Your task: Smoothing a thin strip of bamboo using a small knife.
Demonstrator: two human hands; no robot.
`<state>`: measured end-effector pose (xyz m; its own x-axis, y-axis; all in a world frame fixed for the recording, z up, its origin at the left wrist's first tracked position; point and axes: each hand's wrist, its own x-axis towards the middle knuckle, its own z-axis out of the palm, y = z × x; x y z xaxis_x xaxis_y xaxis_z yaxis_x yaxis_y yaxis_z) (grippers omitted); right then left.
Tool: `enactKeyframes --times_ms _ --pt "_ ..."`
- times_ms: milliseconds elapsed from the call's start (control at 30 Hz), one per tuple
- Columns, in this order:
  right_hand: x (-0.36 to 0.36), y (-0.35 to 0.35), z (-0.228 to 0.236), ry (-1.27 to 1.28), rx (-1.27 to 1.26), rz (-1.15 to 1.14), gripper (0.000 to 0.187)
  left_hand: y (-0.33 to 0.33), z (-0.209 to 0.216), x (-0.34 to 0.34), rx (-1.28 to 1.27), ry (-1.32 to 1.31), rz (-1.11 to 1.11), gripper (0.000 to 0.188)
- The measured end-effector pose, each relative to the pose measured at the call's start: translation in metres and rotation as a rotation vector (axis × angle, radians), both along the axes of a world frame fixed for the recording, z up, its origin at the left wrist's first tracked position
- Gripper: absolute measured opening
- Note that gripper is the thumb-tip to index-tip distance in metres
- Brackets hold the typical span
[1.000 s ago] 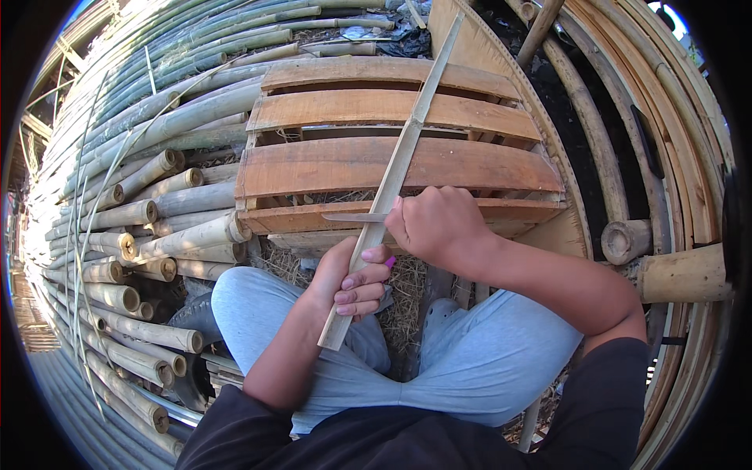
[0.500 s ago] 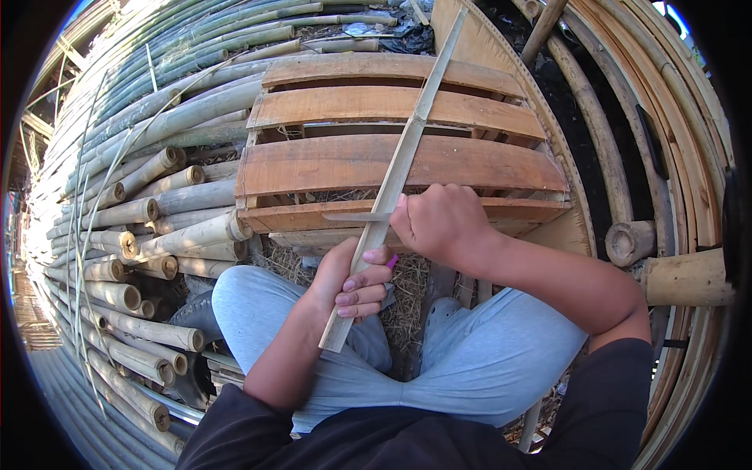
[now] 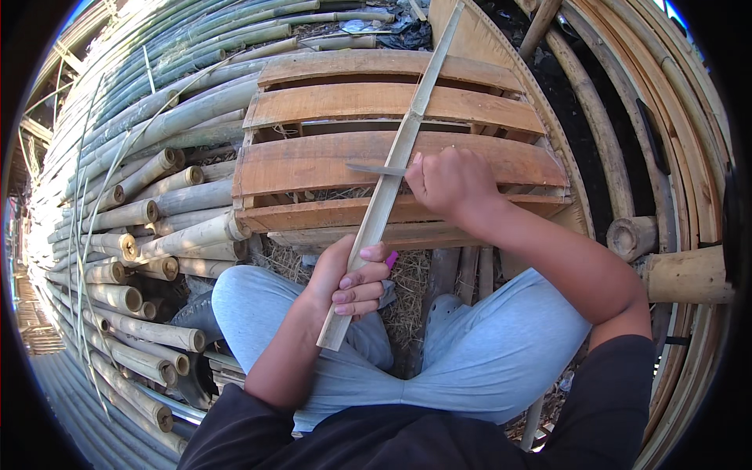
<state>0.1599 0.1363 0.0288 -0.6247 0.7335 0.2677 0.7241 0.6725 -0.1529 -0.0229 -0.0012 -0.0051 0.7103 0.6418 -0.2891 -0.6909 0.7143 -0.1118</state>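
Note:
My left hand (image 3: 354, 280) is closed round the lower part of a long split bamboo strip (image 3: 398, 154), which slants up and away to the right across a slatted wooden crate (image 3: 313, 162). My right hand (image 3: 457, 182) grips a knife (image 3: 376, 168); its handle is hidden in the fist. The blade points left and lies across the strip, around the front slats of the crate. Something small and pink (image 3: 392, 259) shows beside my left fingers; I cannot make out what it is.
Stacked bamboo poles (image 3: 188, 200) fill the left side, with thin loose strips (image 3: 82, 243) on them. On the right stand a curved board edge (image 3: 548, 102), a thick bamboo end (image 3: 689, 276) and long wooden lengths (image 3: 681, 125). Dry straw (image 3: 409, 301) covers the ground between my legs.
My right hand and the knife have moved up along the strip, away from my left hand and slightly right. The left hand keeps its hold, nearly still.

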Motion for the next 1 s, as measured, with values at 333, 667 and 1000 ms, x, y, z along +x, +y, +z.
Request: enactKeyframes --times_ms 333,667,1000 --pt "-0.016 -0.054 0.017 -0.01 -0.21 0.092 0.048 -0.001 0.006 0.0 0.005 0.112 0.001 0.037" --pt "-0.01 -0.029 0.013 0.034 -0.047 0.022 0.044 -0.003 -0.007 -0.008 -0.004 -0.173 0.025 0.037" --pt "-0.008 -0.022 0.01 -0.002 -0.185 0.049 0.046 0.003 -0.006 -0.006 -0.031 -0.189 0.023 0.037"
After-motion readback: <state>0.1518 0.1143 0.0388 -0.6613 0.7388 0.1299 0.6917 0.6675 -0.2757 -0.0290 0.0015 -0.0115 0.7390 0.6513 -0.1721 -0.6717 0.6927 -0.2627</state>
